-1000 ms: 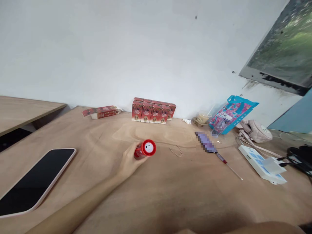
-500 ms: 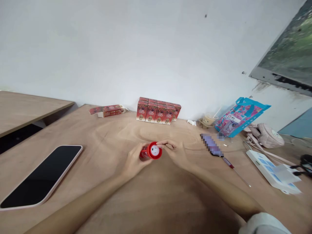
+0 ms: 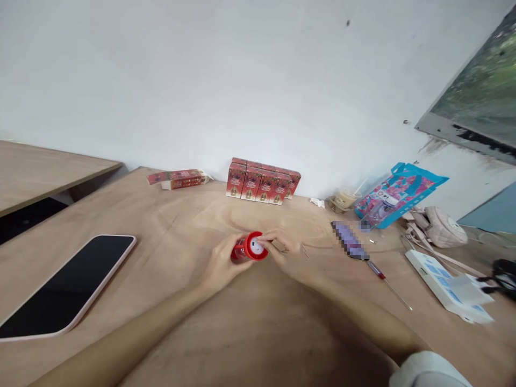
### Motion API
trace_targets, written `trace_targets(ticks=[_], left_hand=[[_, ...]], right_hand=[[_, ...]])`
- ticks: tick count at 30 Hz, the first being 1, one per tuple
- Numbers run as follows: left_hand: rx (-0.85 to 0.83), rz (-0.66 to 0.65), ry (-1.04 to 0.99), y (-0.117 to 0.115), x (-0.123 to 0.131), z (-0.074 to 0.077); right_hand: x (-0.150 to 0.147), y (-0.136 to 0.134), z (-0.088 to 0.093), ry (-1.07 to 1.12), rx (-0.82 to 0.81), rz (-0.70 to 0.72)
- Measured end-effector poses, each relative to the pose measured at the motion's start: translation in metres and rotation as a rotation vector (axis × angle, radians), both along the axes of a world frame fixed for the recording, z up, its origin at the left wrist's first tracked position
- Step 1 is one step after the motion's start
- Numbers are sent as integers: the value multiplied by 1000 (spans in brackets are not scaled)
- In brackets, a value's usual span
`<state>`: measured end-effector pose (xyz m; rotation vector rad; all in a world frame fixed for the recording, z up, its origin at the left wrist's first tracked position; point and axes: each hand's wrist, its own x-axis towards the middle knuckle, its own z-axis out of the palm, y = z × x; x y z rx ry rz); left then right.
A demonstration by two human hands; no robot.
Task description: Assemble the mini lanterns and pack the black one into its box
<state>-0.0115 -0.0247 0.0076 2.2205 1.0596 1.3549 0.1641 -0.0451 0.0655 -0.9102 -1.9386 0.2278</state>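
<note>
Fingers of left hand wrapped round small red cylindrical plastic lantern, held just above wooden table — right hand fingertips pinched at its white end. Step judged: working the end; steady counter-grip needed.

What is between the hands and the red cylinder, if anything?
Nothing visible. The left hand already grips the red cylinder, and the right hand has its fingertips at the white-centred end. A thin wire piece lies just right of the right hand.
</note>
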Motion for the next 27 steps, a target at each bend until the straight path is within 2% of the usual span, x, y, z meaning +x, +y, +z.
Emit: trace_targets(ticks=[7, 16, 27], left_hand=[[28, 10, -16, 0, 1, 1], [4, -2, -27, -2, 0, 2], [64, 35, -18, -1, -1, -2]], right_hand=[[-2, 0, -4, -4, 199, -44], [0, 5, -9, -89, 454, -5], [3, 6, -6, -65, 381, 59]])
